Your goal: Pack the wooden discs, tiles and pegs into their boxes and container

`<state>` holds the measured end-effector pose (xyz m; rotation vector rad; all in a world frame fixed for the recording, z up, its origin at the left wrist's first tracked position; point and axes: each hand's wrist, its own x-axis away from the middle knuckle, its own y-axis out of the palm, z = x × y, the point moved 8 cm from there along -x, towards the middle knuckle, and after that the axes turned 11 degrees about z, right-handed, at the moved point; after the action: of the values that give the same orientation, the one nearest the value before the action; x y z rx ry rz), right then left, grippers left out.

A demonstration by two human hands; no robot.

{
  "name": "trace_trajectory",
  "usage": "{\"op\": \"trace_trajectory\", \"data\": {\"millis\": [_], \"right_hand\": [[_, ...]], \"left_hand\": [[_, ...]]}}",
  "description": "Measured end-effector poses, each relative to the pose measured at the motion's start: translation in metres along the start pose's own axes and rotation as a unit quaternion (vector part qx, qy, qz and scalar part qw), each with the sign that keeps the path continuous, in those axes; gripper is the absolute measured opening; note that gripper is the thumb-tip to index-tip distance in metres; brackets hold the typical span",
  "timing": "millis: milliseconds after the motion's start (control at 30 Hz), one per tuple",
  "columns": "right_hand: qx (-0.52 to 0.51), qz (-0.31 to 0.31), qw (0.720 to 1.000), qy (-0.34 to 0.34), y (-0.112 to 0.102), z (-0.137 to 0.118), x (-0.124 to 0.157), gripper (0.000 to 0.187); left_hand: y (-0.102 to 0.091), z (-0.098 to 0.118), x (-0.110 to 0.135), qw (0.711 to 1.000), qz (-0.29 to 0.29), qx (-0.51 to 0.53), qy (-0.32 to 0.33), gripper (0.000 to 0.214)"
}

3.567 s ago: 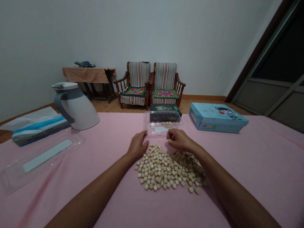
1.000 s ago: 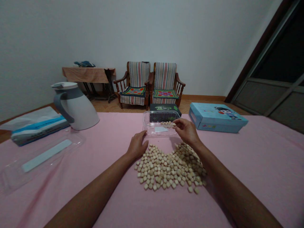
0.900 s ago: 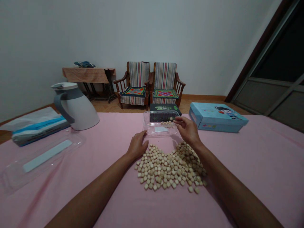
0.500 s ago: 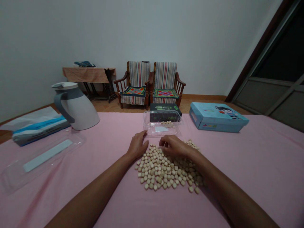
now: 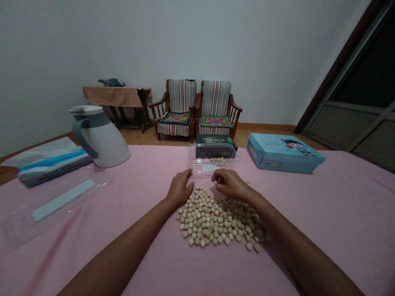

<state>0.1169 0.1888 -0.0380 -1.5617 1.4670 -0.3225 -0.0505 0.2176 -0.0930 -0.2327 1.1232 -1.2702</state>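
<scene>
A spread of small pale wooden cubes point(image 5: 212, 222) lies on the pink cloth in front of me. My right hand point(image 5: 230, 183) is above the far side of the spread, thumb and fingers pinched on one wooden cube point(image 5: 215, 182). Just beyond it stands a clear plastic container point(image 5: 197, 169) with several cubes point(image 5: 217, 159) inside and a white label. My left hand point(image 5: 179, 187) rests on the cloth at the left edge of the spread, fingers apart, its fingertips close to the container's near left corner. Whether they touch it I cannot tell.
A black box point(image 5: 216, 139) sits behind the container. To the right is a light blue box point(image 5: 284, 152). On the left are a white and grey jug point(image 5: 108, 139), a tissue pack point(image 5: 55, 166) and a clear plastic lid point(image 5: 63, 200). Two chairs point(image 5: 182, 96) stand beyond the table.
My right hand has risen from the cubes toward the container, and a cube now shows between its fingertips. My left hand stays where it was.
</scene>
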Motion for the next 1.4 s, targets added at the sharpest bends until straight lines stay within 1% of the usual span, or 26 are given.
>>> {"op": "trace_trajectory", "data": {"millis": [67, 133, 167, 233, 267, 300, 333, 400, 467, 533, 567, 633, 700, 833, 933, 1000, 1067, 1167, 1233, 1300, 1400], "right_hand": [[-0.033, 0.113, 0.992, 0.038, -0.025, 0.012, -0.007, 0.021], [-0.1, 0.216, 0.969, 0.065, -0.045, 0.024, -0.01, 0.024], [-0.14, 0.248, 0.956, 0.072, -0.051, 0.029, -0.01, 0.027], [-0.2, 0.277, 0.937, 0.077, -0.055, 0.037, -0.01, 0.031], [-0.206, 0.278, 0.935, 0.079, -0.054, 0.038, -0.011, 0.03], [-0.198, 0.268, 0.939, 0.08, -0.051, 0.039, -0.011, 0.027], [-0.181, 0.246, 0.949, 0.078, -0.047, 0.037, -0.011, 0.024], [-0.139, 0.169, 0.974, 0.056, -0.03, 0.028, -0.011, 0.019], [-0.094, 0.069, 0.993, 0.014, -0.008, 0.015, -0.007, 0.02], [-0.048, -0.012, 0.999, -0.018, 0.012, 0.005, 0.0, 0.02], [-0.029, -0.041, 0.999, -0.022, 0.021, 0.002, 0.004, 0.018], [-0.005, -0.077, 0.997, -0.017, 0.035, 0.001, 0.01, 0.016], [0.005, -0.086, 0.996, -0.009, 0.044, 0.0, 0.015, 0.017], [0.022, -0.066, 0.997, -0.016, 0.049, -0.002, 0.017, 0.019], [0.025, -0.037, 0.999, -0.012, 0.039, -0.002, 0.012, 0.016], [0.015, 0.008, 1.0, 0.004, 0.023, 0.002, 0.005, 0.015], [-0.007, 0.083, 0.996, 0.025, -0.001, 0.009, -0.004, 0.015], [-0.086, 0.205, 0.973, 0.067, -0.036, 0.025, -0.011, 0.017], [-0.146, 0.249, 0.953, 0.093, -0.048, 0.036, -0.012, 0.023], [-0.178, 0.262, 0.942, 0.107, -0.051, 0.042, -0.012, 0.025], [-0.179, 0.243, 0.947, 0.108, -0.046, 0.04, -0.01, 0.017]], "left_hand": [[0.001, 0.0, 0.0, 1.0, -0.004, -0.003, 0.002, 0.051], [0.002, 0.0, -0.001, 1.0, -0.006, -0.004, 0.004, 0.051], [0.002, 0.0, -0.001, 1.0, -0.006, -0.004, 0.006, 0.051], [0.002, 0.0, -0.001, 1.0, -0.006, -0.003, 0.008, 0.051], [0.001, 0.0, -0.001, 1.0, -0.005, -0.004, 0.008, 0.051], [0.001, 0.0, 0.0, 1.0, -0.004, -0.005, 0.007, 0.051], [0.001, 0.0, 0.0, 1.0, -0.003, -0.005, 0.006, 0.051], [0.0, 0.0, 0.0, 1.0, 0.0, -0.005, 0.004, 0.051], [0.0, 0.0, 0.0, 1.0, 0.002, -0.004, 0.004, 0.051], [0.0, 0.0, 0.0, 1.0, 0.003, -0.001, 0.004, 0.051], [0.0, 0.0, 0.0, 1.0, 0.004, 0.0, 0.004, 0.051], [-0.001, 0.001, 0.0, 1.0, 0.005, 0.002, 0.006, 0.051], [-0.001, 0.001, 0.0, 1.0, 0.005, 0.004, 0.007, 0.051], [0.0, 0.0, 0.0, 1.0, 0.006, 0.008, 0.008, 0.051], [-0.001, 0.0, -0.001, 1.0, 0.021, 0.021, 0.004, 0.048], [-0.004, 0.0, -0.001, 0.999, 0.032, 0.04, -0.008, 0.041], [-0.007, 0.001, -0.002, 0.997, 0.038, 0.066, -0.023, 0.032], [-0.013, 0.004, -0.003, 0.993, 0.052, 0.097, -0.038, 0.021], [-0.017, 0.008, -0.003, 0.992, 0.061, 0.108, -0.036, 0.016], [-0.02, 0.013, -0.003, 0.991, 0.067, 0.116, -0.025, 0.015], [-0.019, 0.022, -0.001, 0.991, 0.043, 0.126, 0.01, 0.021]]}}
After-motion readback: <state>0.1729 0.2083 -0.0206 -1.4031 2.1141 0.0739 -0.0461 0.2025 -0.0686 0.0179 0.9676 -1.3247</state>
